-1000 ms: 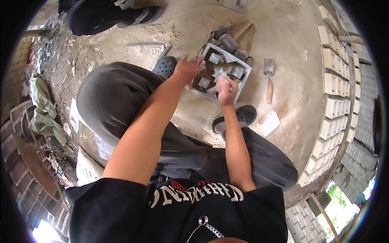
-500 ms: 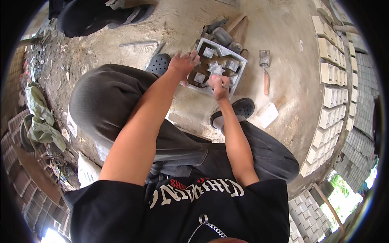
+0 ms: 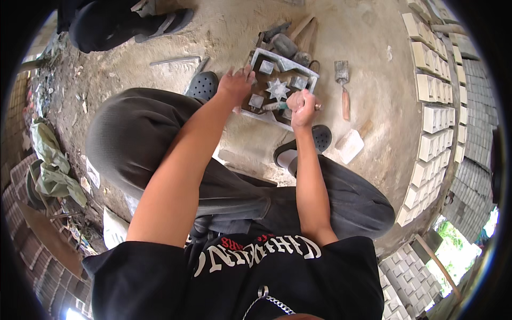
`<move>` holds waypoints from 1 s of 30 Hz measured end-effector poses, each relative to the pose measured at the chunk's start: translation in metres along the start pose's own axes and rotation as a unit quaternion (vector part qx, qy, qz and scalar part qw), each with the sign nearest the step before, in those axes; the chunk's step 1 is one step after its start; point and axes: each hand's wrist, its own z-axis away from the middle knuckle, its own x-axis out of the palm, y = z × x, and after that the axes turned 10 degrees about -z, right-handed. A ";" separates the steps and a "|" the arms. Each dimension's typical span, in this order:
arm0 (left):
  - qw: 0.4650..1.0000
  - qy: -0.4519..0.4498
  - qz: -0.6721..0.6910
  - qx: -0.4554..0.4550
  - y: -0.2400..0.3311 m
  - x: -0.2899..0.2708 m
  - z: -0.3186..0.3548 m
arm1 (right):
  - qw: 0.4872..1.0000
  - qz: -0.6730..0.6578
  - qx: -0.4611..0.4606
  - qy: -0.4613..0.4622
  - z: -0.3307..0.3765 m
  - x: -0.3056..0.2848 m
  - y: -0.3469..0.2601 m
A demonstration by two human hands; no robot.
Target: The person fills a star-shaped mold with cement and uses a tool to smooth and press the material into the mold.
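Mould frame (image 3: 255,57), a square grey one with a star piece (image 3: 278,89) and small square blocks inside, sits on the dusty concrete floor (image 3: 368,32) just ahead of my knees; my left hand (image 3: 234,84) rests on its near left edge, fingers spread and pressing down; my right hand (image 3: 302,104) is closed in a fist round a small tool (image 3: 272,106), whose tip points left across the frame's near side, just below the star; I judge the main risk is the tool slipping off and knocking the star or a block out of place, since the pieces look loose; if the left hand eases off, the frame could skid on the gritty floor; my left fingertips lie close to the tool's tip, so a slip could catch them; the frame lies under both hands, touching the left, with the right just over its near right corner; a trowel (image 3: 343,88) lies on the floor to the right, apart; rows of pale cast blocks (image 3: 434,114) line the far right.
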 end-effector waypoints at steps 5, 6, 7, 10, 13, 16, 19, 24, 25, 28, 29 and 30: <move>1.000 -0.003 0.021 0.008 0.003 -0.004 0.001 | 0.969 0.219 -0.048 -0.105 0.006 0.002 0.015; 1.000 0.001 0.014 0.007 0.003 -0.002 0.000 | 0.941 0.301 -0.076 -0.134 0.010 -0.001 0.026; 1.000 0.006 0.007 0.003 0.002 -0.003 -0.001 | 0.937 0.316 -0.056 -0.136 0.010 0.004 0.031; 1.000 -0.002 -0.013 0.004 0.005 -0.003 0.002 | 0.939 0.322 -0.011 -0.116 0.009 0.016 0.036; 1.000 0.010 -0.011 0.003 0.005 0.003 0.001 | 0.965 0.259 0.001 -0.032 0.013 0.034 0.019; 0.999 0.033 -0.003 0.002 0.001 0.003 -0.001 | 0.955 0.284 -0.054 -0.059 0.008 0.001 0.050; 1.000 0.010 0.003 0.005 0.004 0.003 -0.001 | 0.972 0.234 -0.012 -0.013 0.002 0.006 0.038; 1.000 0.010 0.011 0.017 -0.003 0.001 0.008 | 0.995 0.094 0.006 0.036 0.024 0.049 0.009; 0.999 0.015 0.018 0.022 -0.004 0.000 0.006 | 0.994 0.104 -0.009 0.040 0.027 0.058 0.004; 0.999 0.013 0.002 0.041 -0.010 0.000 0.008 | 0.992 0.117 -0.035 0.045 0.041 0.075 0.009; 0.999 0.012 -0.011 0.050 -0.011 -0.001 0.008 | 0.992 0.112 -0.040 0.042 0.045 0.075 0.014; 0.999 0.003 -0.001 0.047 -0.010 -0.002 0.008 | 0.992 0.107 -0.045 0.040 0.047 0.075 0.021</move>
